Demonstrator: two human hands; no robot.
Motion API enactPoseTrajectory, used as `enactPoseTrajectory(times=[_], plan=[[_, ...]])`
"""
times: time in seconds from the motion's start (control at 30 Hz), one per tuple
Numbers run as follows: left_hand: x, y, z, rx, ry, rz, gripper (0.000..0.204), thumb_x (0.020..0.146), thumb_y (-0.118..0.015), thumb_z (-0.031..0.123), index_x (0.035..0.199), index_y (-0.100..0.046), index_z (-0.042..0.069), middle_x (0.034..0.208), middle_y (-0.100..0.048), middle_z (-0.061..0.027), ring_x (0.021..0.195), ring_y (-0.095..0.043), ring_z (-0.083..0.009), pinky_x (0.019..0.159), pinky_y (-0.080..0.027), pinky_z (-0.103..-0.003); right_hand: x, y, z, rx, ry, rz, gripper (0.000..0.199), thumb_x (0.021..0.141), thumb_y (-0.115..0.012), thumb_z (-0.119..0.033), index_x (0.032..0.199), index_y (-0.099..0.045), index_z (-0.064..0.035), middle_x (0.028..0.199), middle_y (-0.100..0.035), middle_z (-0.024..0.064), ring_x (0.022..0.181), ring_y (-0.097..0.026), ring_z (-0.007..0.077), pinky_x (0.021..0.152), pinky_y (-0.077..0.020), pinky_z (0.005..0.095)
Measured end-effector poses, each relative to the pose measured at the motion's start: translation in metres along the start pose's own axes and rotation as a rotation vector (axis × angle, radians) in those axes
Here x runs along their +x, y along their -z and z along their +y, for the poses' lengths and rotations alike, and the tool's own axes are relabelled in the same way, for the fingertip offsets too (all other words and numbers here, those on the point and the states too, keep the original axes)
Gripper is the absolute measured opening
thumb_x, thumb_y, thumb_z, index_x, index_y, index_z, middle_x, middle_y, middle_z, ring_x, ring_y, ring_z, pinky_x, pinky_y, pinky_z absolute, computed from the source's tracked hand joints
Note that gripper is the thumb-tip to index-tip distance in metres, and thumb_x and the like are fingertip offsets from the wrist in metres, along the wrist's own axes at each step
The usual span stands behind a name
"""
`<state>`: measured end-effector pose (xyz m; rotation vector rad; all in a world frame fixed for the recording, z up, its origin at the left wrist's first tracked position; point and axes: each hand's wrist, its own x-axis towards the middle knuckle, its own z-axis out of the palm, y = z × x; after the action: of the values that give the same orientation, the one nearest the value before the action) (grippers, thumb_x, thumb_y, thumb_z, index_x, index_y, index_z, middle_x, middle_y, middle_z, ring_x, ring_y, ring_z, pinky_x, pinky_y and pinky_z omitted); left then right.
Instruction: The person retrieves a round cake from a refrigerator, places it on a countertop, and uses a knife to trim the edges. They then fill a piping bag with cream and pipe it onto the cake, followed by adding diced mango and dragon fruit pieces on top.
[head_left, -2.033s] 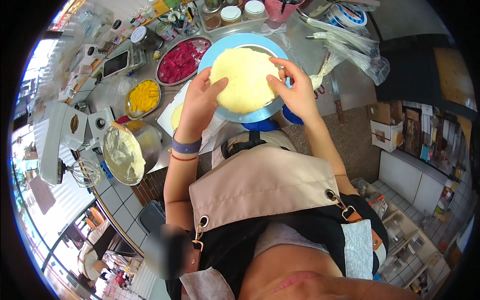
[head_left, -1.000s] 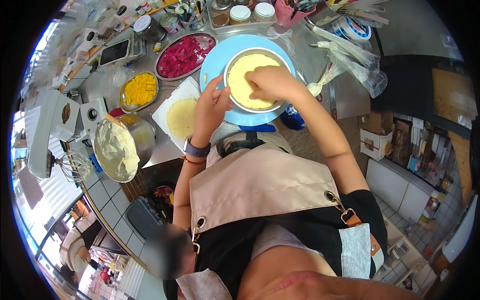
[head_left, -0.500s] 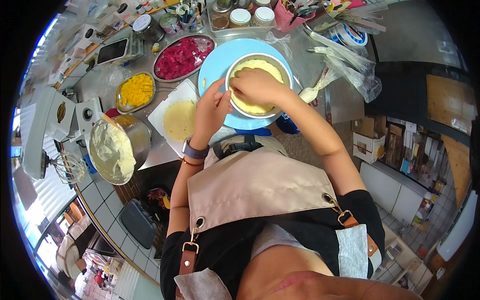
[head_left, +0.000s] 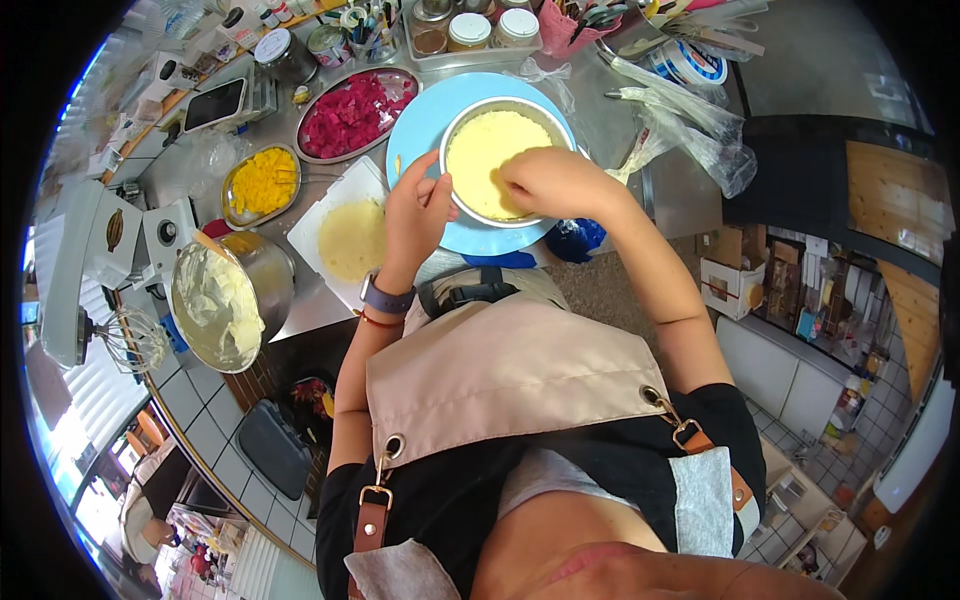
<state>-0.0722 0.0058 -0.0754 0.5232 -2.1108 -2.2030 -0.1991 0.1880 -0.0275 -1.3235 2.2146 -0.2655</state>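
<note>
A round metal cake pan (head_left: 450, 192) stands on a light blue round board (head_left: 412, 135). Inside it a pale yellow sponge layer (head_left: 497, 145) lies nearly flat. My left hand (head_left: 415, 208) grips the pan's left side, index finger along the outer wall and thumb near the rim. Over the lower right part of the sponge, my right hand (head_left: 560, 185) is closed, fingers curled down against the surface; its fingertips are hidden. Just left of my left hand, another thin sponge round (head_left: 350, 242) rests on white paper (head_left: 308, 228).
Left stand a mixing bowl with cream (head_left: 268, 270), a stand mixer (head_left: 80, 270), a dish of yellow fruit pieces (head_left: 262, 180) and an oval tray of magenta cubes (head_left: 355, 112). Jars (head_left: 470, 32) line the back. Piping bags (head_left: 690, 130) lie right of the board.
My right hand has moved from the pan's upper left toward its lower right, uncovering more sponge. The left hand stays at the pan's side. The whole view has shifted slightly.
</note>
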Motion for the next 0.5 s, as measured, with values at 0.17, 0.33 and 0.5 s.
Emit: enactPoseTrajectory(times=[0.17,0.33,0.5], plan=[[-0.003,-0.005,0.003,-0.003,-0.018,-0.017,0.037,0.096,-0.056,0.006,0.130,-0.050,-0.004,0.065,-0.061,-0.0047,0.056,-0.057,-0.0080,0.053,-0.046,-0.022,-0.002,-0.007,-0.004,-0.017,-0.071,-0.195,0.018,0.081,-0.055,-0.015,0.087,-0.070,-0.0068,0.086,-0.068,0.0157,0.081,-0.066,0.0345,0.073,-0.0514,0.0450],[0.002,-0.002,0.001,0.009,-0.018,-0.029,0.037,0.095,-0.057,0.006,0.130,-0.050,-0.005,0.066,-0.061,-0.0053,0.056,-0.057,-0.0082,0.053,-0.047,-0.022,0.011,-0.009,-0.008,0.058,-0.001,-0.186,0.018,0.083,-0.054,-0.018,0.085,-0.068,-0.0061,0.083,-0.067,0.0160,0.080,-0.065,0.0352,0.071,-0.0503,0.0456],[0.001,-0.002,0.001,-0.032,0.004,-0.023,0.038,0.095,-0.057,0.006,0.131,-0.050,-0.005,0.066,-0.062,-0.0056,0.057,-0.058,-0.0081,0.054,-0.047,-0.023,0.029,-0.010,-0.012,0.089,0.048,-0.081,0.020,0.085,-0.054,-0.020,0.081,-0.063,-0.0032,0.076,-0.064,0.0183,0.074,-0.063,0.0367,0.069,-0.0481,0.0464]])
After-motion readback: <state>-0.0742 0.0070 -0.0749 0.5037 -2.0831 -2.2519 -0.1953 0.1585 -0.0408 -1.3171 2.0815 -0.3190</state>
